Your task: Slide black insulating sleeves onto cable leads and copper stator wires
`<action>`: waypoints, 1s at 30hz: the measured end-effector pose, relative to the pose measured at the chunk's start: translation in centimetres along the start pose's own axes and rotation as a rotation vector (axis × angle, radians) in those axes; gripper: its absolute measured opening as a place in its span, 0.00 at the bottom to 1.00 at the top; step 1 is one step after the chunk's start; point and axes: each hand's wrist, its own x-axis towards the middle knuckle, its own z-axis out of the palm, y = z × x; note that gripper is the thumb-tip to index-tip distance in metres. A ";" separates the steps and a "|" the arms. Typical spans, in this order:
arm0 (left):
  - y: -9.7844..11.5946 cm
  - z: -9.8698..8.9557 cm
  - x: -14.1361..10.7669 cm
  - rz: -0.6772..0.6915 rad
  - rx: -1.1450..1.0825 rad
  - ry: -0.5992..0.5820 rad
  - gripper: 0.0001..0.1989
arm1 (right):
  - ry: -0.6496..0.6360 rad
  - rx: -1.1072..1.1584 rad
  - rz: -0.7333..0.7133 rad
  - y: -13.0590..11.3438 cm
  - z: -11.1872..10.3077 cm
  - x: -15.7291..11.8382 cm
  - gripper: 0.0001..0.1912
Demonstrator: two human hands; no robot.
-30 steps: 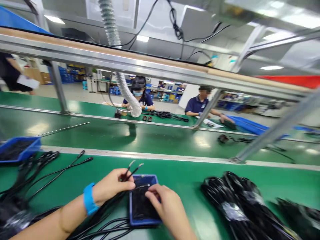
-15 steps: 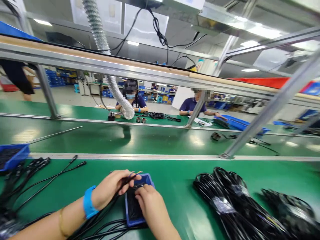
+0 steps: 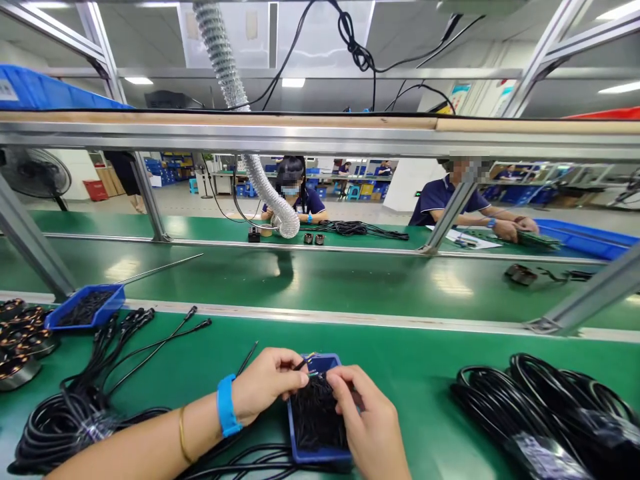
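Note:
My left hand (image 3: 267, 387), with a blue wristband, pinches the stripped end of a black cable (image 3: 240, 460) just above a small blue tray (image 3: 320, 457) full of small black parts. My right hand (image 3: 367, 417) rests on the right side of that tray with its fingertips meeting the cable end. I cannot tell whether the right hand holds one of the small parts. The cable trails down under my left wrist to the table's near edge.
Coiled black cable bundles lie at the left (image 3: 70, 417) and right (image 3: 550, 413) on the green bench. A second blue tray (image 3: 85, 308) and round metal parts (image 3: 20, 333) sit far left. Beyond a conveyor, two people work opposite. A slanted metal post (image 3: 585, 300) stands at the right.
The view has swung left and steadied. My hands stay together over the blue tray; the cable ends that stuck up from my left hand now sit low between both hands' fingertips.

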 end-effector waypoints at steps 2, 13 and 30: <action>0.2 0.1 -0.1 0.001 0.006 -0.024 0.12 | 0.009 0.022 0.009 -0.1 -0.1 -0.1 0.14; -0.2 0.1 -0.5 0.024 -0.072 -0.071 0.16 | -0.029 0.058 0.033 -0.5 0.1 -0.4 0.13; -0.6 0.4 -0.8 -0.038 -0.068 -0.085 0.13 | 0.047 0.214 0.148 -0.7 0.8 -0.3 0.14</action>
